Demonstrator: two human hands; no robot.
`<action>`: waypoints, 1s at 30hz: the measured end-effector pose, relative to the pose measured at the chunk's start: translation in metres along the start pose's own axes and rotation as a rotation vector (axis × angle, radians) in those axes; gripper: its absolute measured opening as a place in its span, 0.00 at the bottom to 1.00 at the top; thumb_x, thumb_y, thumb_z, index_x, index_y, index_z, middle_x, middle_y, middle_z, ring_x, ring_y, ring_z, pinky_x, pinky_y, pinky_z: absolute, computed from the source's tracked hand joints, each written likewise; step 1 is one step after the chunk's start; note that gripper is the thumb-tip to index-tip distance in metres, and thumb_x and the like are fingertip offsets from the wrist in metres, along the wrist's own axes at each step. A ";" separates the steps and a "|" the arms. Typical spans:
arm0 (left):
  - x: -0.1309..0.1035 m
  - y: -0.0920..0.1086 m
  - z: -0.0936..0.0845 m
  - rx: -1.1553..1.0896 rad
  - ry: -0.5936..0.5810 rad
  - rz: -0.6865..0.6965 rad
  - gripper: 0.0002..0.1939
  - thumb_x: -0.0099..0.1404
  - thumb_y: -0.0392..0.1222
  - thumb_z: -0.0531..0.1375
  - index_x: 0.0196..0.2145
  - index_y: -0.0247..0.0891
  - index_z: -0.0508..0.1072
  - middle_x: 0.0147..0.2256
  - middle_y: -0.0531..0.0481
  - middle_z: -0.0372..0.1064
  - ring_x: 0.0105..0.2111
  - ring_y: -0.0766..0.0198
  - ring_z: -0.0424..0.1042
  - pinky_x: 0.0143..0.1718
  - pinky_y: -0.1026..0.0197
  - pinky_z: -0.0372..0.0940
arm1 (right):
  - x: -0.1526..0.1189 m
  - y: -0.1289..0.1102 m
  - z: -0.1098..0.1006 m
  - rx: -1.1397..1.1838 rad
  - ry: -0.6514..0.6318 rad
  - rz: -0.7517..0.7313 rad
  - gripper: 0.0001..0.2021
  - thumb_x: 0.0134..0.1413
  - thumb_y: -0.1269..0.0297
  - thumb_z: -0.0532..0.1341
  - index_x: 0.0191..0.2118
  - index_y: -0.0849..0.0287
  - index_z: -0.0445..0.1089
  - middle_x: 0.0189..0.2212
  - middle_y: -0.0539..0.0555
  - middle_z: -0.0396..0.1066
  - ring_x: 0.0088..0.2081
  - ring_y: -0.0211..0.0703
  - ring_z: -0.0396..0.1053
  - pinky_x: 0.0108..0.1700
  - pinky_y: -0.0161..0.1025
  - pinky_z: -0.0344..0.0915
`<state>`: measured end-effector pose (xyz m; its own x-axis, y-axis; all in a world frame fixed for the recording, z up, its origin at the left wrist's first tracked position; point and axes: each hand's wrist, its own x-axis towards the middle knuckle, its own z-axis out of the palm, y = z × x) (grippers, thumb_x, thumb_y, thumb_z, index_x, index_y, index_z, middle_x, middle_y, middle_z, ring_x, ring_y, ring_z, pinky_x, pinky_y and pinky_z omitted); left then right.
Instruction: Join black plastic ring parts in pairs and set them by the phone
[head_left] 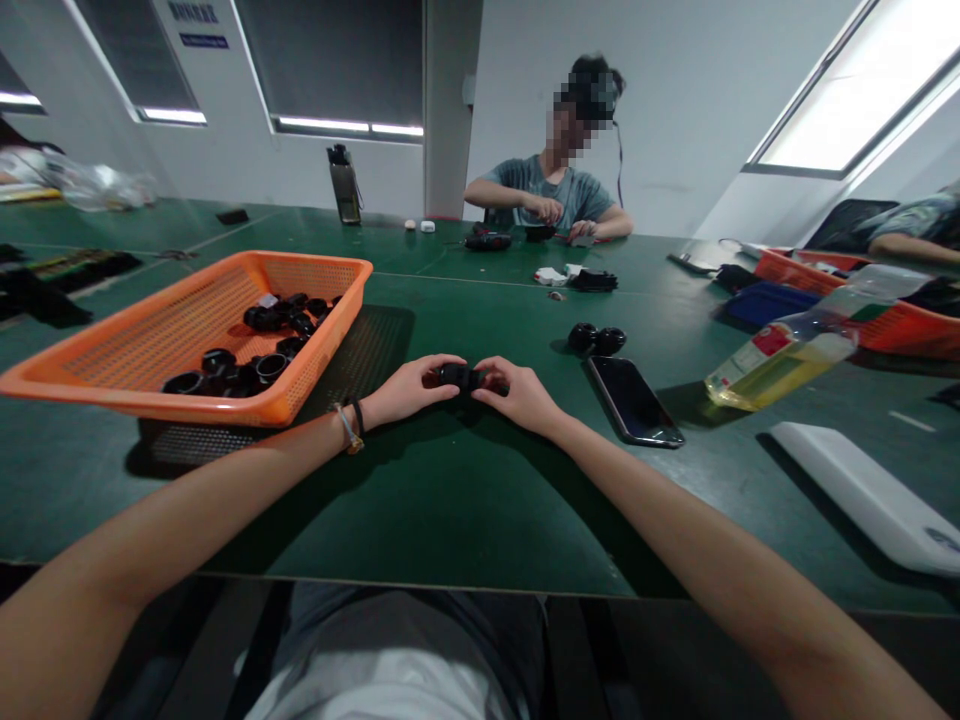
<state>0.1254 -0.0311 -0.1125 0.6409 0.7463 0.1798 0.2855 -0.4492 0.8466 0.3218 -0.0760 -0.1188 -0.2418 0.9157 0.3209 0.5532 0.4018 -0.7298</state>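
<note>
My left hand (411, 388) and my right hand (519, 393) meet above the green table (450, 500), fingers closed in a pinch. Between them they grip a small black plastic part (460, 377), one hand at each end. Fingers cover both its ends, so its full shape is hidden. To the left, an orange basket (277, 408) holds several hollow, ring-shaped black parts (271, 368). Beyond my right hand sits a pair of rounded black parts (597, 340), side by side.
On the right lie a phone (634, 400), a tilted clear bottle with yellow liquid (784, 362) and a white box-like object (870, 495). A co-worker (562, 190) sits across the table near a power tool (487, 238). A dark bottle (345, 186) stands at the back.
</note>
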 end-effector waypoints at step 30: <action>0.000 0.002 0.000 0.038 0.000 -0.016 0.24 0.54 0.44 0.59 0.48 0.35 0.67 0.45 0.44 0.67 0.39 0.60 0.68 0.43 0.57 0.64 | 0.001 -0.001 0.000 -0.018 -0.004 -0.009 0.12 0.47 0.67 0.61 0.40 0.60 0.64 0.24 0.48 0.69 0.26 0.36 0.68 0.33 0.37 0.64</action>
<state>0.1262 -0.0317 -0.1102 0.6363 0.7533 0.1665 0.3227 -0.4559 0.8295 0.3216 -0.0756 -0.1181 -0.2502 0.9121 0.3247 0.5650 0.4099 -0.7161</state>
